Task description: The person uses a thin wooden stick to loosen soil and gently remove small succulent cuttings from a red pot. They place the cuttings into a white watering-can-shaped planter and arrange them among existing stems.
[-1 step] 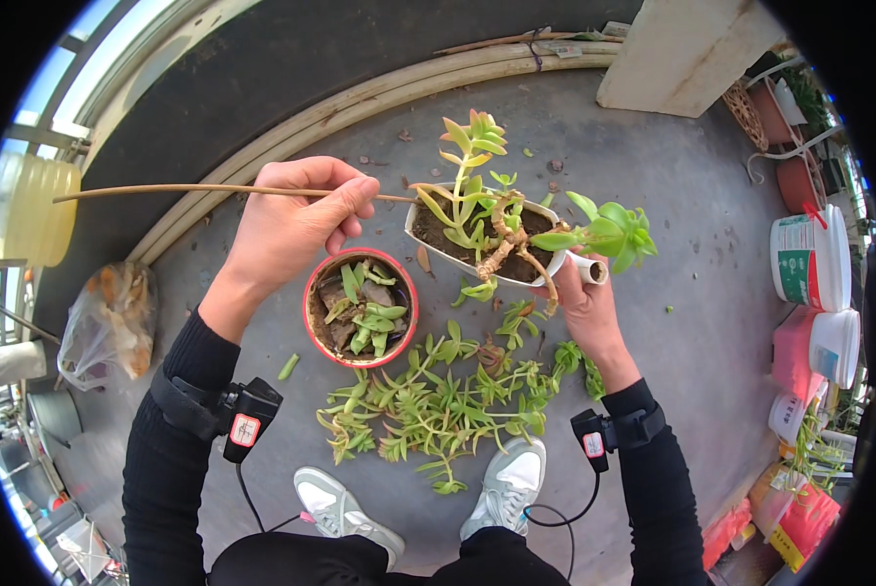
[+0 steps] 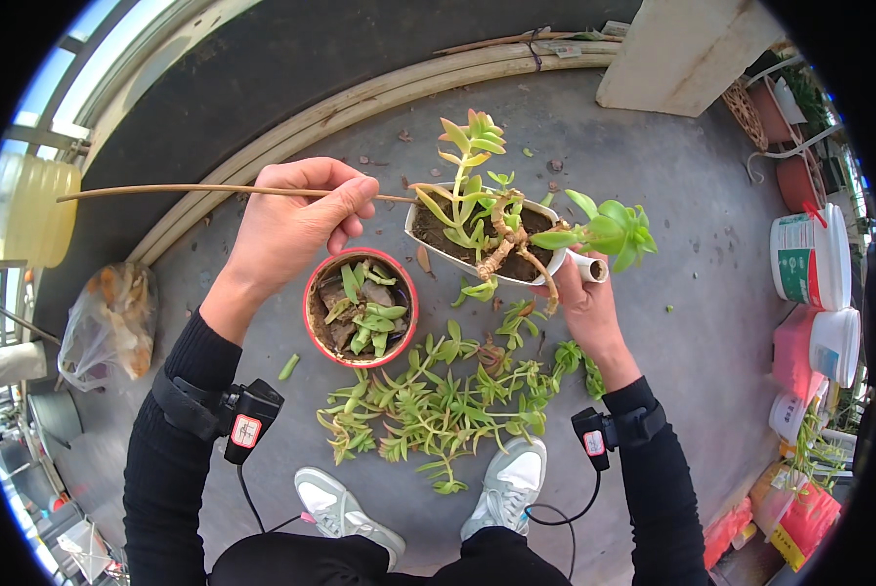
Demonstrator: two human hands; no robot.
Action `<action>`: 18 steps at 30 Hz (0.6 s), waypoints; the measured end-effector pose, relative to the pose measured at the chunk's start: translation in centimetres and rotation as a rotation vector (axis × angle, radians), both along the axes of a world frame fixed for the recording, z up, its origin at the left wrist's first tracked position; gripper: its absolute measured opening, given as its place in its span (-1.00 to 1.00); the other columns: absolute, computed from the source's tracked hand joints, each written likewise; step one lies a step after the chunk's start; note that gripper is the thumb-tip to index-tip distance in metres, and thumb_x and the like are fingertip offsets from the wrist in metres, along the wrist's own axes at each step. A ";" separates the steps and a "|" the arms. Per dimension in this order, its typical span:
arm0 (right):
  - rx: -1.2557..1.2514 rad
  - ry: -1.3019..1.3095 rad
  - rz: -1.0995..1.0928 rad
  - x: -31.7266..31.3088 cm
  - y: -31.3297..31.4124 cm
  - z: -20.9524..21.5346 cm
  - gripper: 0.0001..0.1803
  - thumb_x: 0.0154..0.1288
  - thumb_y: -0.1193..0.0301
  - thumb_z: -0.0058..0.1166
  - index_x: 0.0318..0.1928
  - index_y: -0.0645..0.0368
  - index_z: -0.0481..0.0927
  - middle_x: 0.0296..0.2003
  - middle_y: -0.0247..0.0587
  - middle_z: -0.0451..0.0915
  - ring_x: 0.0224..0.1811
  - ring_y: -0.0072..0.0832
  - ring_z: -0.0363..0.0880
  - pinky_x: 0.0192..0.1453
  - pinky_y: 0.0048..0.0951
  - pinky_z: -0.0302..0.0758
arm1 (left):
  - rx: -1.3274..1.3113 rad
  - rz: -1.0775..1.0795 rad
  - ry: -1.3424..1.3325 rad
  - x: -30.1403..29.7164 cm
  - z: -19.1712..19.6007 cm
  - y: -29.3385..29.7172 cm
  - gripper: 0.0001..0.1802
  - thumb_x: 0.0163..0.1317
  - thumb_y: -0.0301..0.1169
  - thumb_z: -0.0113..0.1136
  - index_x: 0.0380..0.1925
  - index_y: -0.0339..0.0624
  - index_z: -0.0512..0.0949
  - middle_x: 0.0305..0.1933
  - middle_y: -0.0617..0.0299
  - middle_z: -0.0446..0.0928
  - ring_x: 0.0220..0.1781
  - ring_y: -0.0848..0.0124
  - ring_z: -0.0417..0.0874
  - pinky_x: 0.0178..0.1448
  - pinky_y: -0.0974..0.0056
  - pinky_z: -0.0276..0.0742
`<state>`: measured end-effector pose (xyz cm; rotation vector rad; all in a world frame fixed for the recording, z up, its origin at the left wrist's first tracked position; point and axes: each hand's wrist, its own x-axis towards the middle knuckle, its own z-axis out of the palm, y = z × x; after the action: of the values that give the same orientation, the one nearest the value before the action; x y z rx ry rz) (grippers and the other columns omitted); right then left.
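Note:
My left hand (image 2: 296,220) is closed around a long thin brown stick (image 2: 164,189), whose tip reaches the soil of a white oblong pot (image 2: 436,244). My right hand (image 2: 586,298) grips that pot by its right end and holds it above the floor. A green succulent plant (image 2: 477,195) with bare brown stems grows in it and leans out to the right. Below my left hand, a round red pot (image 2: 405,293) stands on the grey floor with cut leaves lying on its soil. A pile of green succulent cuttings (image 2: 438,400) lies in front of my shoes.
White lidded buckets (image 2: 809,259) and pink containers stand at the right edge. A plastic bag (image 2: 110,322) and a yellowish jug (image 2: 32,215) are at the left. A pale curved kerb (image 2: 360,98) runs behind the pots, with a white block (image 2: 682,54) at the back right.

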<state>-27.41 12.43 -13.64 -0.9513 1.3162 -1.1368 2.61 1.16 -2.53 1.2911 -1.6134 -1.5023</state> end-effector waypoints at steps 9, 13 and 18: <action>0.011 -0.011 0.005 0.0 -0.1 -0.1 -0.44 0.54 0.21 0.01 0.39 0.09 0.15 0.18 -0.21 0.44 0.15 -0.42 0.55 0.01 -0.33 0.73 | 0.202 -0.018 0.186 -3.1 -1.7 1.1 -0.82 0.38 -0.38 0.28 -0.27 -0.31 0.65 -0.43 0.27 0.65 -0.54 0.69 0.56 -0.51 0.58 0.46; 0.021 0.009 0.035 0.1 -0.2 0.2 -0.44 0.53 0.18 0.04 0.37 0.10 0.19 0.17 -0.21 0.46 0.11 -0.44 0.57 0.00 -0.36 0.72 | 0.111 -0.063 0.020 -2.1 -1.1 1.0 -0.82 0.37 -0.38 0.28 -0.28 -0.31 0.66 -0.44 0.26 0.65 -0.54 0.67 0.57 -0.53 0.57 0.44; 0.002 0.000 -0.028 0.4 0.0 0.4 -0.43 0.53 0.15 0.03 0.37 0.11 0.21 0.16 -0.23 0.48 0.11 -0.45 0.58 0.01 -0.37 0.70 | 0.105 0.024 0.026 0.0 -0.8 0.8 -0.81 0.34 -0.38 0.30 -0.29 -0.33 0.68 -0.45 0.26 0.64 -0.53 0.66 0.58 -0.51 0.56 0.48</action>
<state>-26.97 12.40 -13.26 -0.9341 1.3347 -1.1566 2.59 1.94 -3.31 1.3364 -1.5151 -1.6012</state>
